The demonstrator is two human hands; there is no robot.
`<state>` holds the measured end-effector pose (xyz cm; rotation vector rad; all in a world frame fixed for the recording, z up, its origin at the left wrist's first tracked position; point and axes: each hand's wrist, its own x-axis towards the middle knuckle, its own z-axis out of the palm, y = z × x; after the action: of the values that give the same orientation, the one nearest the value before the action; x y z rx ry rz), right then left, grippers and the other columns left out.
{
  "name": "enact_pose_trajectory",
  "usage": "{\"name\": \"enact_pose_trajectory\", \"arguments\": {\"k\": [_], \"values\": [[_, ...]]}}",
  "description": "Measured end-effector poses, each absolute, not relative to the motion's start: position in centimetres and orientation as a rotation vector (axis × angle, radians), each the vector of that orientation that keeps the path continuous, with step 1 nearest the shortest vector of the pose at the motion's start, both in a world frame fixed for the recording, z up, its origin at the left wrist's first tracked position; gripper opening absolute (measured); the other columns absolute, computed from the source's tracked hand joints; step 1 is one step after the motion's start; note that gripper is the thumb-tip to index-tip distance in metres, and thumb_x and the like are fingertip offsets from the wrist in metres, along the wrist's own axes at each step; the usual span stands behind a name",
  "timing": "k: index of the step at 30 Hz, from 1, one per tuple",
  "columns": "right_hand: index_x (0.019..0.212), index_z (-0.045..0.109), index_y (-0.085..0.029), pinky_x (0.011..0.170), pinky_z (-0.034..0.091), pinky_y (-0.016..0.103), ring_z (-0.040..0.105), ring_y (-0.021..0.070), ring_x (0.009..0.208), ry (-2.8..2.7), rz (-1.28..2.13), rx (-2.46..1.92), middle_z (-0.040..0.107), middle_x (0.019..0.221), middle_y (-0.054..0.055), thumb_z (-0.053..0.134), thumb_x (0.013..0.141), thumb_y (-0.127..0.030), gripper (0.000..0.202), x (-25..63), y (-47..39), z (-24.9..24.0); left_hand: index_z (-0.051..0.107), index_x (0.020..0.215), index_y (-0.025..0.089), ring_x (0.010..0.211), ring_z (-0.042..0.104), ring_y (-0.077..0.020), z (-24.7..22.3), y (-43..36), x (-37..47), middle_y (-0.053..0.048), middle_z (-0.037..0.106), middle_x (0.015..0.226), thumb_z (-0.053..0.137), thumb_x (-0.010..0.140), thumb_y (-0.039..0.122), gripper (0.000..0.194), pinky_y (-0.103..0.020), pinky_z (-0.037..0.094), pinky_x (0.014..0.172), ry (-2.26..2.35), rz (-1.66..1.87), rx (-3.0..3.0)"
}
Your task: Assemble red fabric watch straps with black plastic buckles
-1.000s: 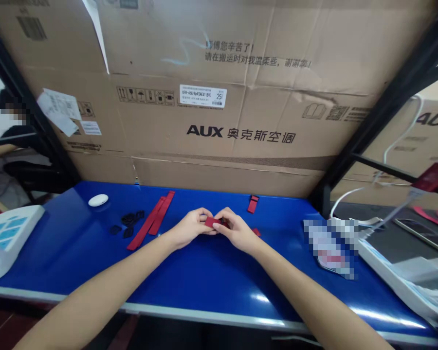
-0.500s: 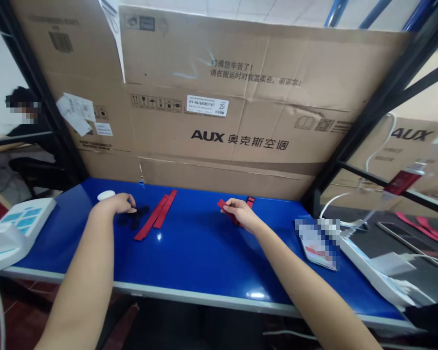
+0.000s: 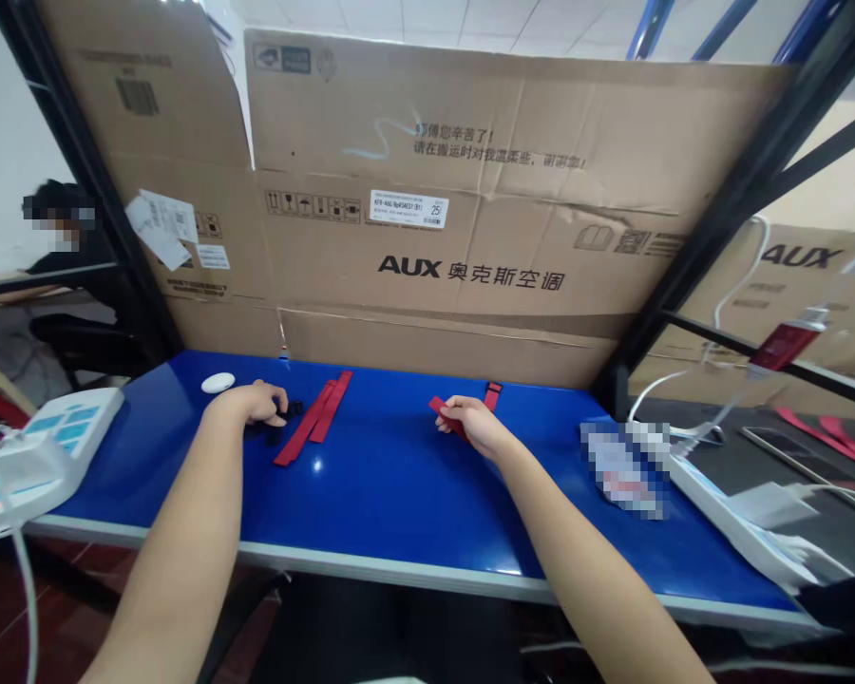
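On the blue table [image 3: 385,494], my right hand [image 3: 474,426] pinches one end of a red webbing strap [image 3: 438,407] between thumb and fingers. Behind that hand the strap's other part shows, with a black buckle [image 3: 494,387] on it. At the left, my left hand [image 3: 262,404] reaches down into a small pile of black plastic pieces [image 3: 274,437], its fingers curled together. Whatever those fingers grip is hidden. Just right of this pile lie red straps [image 3: 313,423], flat and partly overlapping.
A white oval object [image 3: 218,383] sits behind my left wrist. White power strips [image 3: 89,432] stand at both table ends. A blurred phone-like object [image 3: 623,475] lies at the right. Cardboard [image 3: 434,332] walls off the back. Another person [image 3: 64,237] sits beyond the left frame.
My left hand has shifted slightly right over the black pieces, its fingers curling further down. My right hand keeps its pinch on the red strap. The camera view has shifted a little.
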<state>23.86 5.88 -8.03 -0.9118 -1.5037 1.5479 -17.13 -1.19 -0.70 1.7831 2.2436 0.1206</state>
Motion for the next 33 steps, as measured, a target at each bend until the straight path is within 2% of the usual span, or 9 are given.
{"name": "enact_pose_trajectory", "arguments": {"k": [2,5,9,11,13,16,19,25,33], "values": [[0.07,0.057,-0.018,0.069,0.048,0.031,0.063,0.0163,0.063,-1.525,1.529,-0.937,0.069,0.07,0.005,0.069,0.069,-0.03,0.016,23.9,5.6,-7.7,0.072,0.07,0.02,0.069,0.061,-0.0231,-0.3,-1.3,-16.1,-0.009,0.066,0.079,0.082,0.045,0.028,0.028,-0.032,0.047,0.065,2.33,0.03,1.752],[0.07,0.056,-0.019,0.066,0.048,0.03,0.062,0.0156,0.061,-1.576,1.466,-0.97,0.068,0.069,0.004,0.068,0.072,-0.029,0.016,23.6,5.1,-7.2,0.065,0.059,0.017,0.072,0.063,-0.0264,0.2,-1.2,-14.5,-0.009,0.066,0.073,0.079,0.048,0.018,0.018,-0.032,0.047,0.067,2.321,0.127,1.781],[0.074,0.056,-0.019,0.059,0.045,0.026,0.058,0.0131,0.057,-1.737,1.324,-0.995,0.066,0.068,0.003,0.066,0.075,-0.029,0.014,23.1,4.4,-6.6,0.063,0.076,0.018,0.078,0.066,-0.0223,-0.1,-0.6,-11.3,-0.005,0.068,0.077,0.073,0.064,0.023,0.016,-0.029,0.049,0.07,2.188,0.398,1.887],[0.078,0.057,-0.019,0.056,0.043,0.024,0.055,0.0114,0.055,-1.818,1.273,-0.968,0.066,0.069,0.002,0.065,0.077,-0.031,0.015,22.9,4.0,-6.3,0.063,0.086,0.018,0.077,0.067,-0.0189,-0.9,-0.3,-8.4,-0.003,0.068,0.079,0.07,0.071,0.029,0.021,-0.027,0.051,0.07,1.888,0.768,1.871],[0.081,0.058,-0.019,0.054,0.04,0.023,0.052,0.0103,0.053,-1.875,1.256,-0.907,0.066,0.069,0.001,0.064,0.078,-0.034,0.017,22.8,3.5,-5.9,0.063,0.092,0.016,0.073,0.067,-0.018,-1.9,0.0,-4.9,-0.003,0.068,0.079,0.074,0.069,0.034,0.031,-0.031,0.054,0.071,1.398,1.094,1.699],[0.082,0.058,-0.019,0.052,0.036,0.023,0.048,0.0101,0.052,-1.946,1.226,-0.825,0.066,0.069,0.001,0.06,0.082,-0.038,0.019,22.7,3.0,-5.5,0.065,0.095,0.013,0.076,0.068,-0.0183,-3.6,0.1,-0.2,-0.006,0.069,0.082,0.081,0.065,0.037,0.042,-0.036,0.056,0.076,1.016,1.24,1.491],[0.08,0.058,-0.019,0.054,0.035,0.024,0.047,0.0111,0.054,-1.992,1.165,-0.807,0.064,0.068,0.001,0.058,0.083,-0.037,0.018,22.5,2.7,-5.2,0.066,0.094,0.012,0.079,0.068,-0.0186,-4.9,-0.1,2.3,-0.006,0.069,0.081,0.085,0.061,0.035,0.044,-0.037,0.058,0.077,0.914,1.283,1.372],[0.081,0.059,-0.019,0.063,0.037,0.026,0.051,0.0135,0.064,-2.065,1.097,-0.68,0.06,0.071,0.0,0.056,0.085,-0.035,0.016,22.7,2.8,-5.1,0.067,0.099,0.012,0.072,0.067,-0.0163,-5.6,-0.1,2.3,-0.006,0.069,0.083,0.083,0.067,0.035,0.042,-0.036,0.059,0.073,0.911,1.262,1.363],[0.081,0.058,-0.02,0.061,0.035,0.026,0.048,0.0136,0.062,-2.07,1.071,-0.703,0.058,0.069,-0.001,0.054,0.085,-0.033,0.014,23.0,3.0,-5.3,0.065,0.098,0.013,0.074,0.066,-0.0151,-5.2,-0.4,2.2,-0.005,0.068,0.085,0.082,0.067,0.036,0.042,-0.035,0.057,0.077,0.901,1.252,1.38]]}}
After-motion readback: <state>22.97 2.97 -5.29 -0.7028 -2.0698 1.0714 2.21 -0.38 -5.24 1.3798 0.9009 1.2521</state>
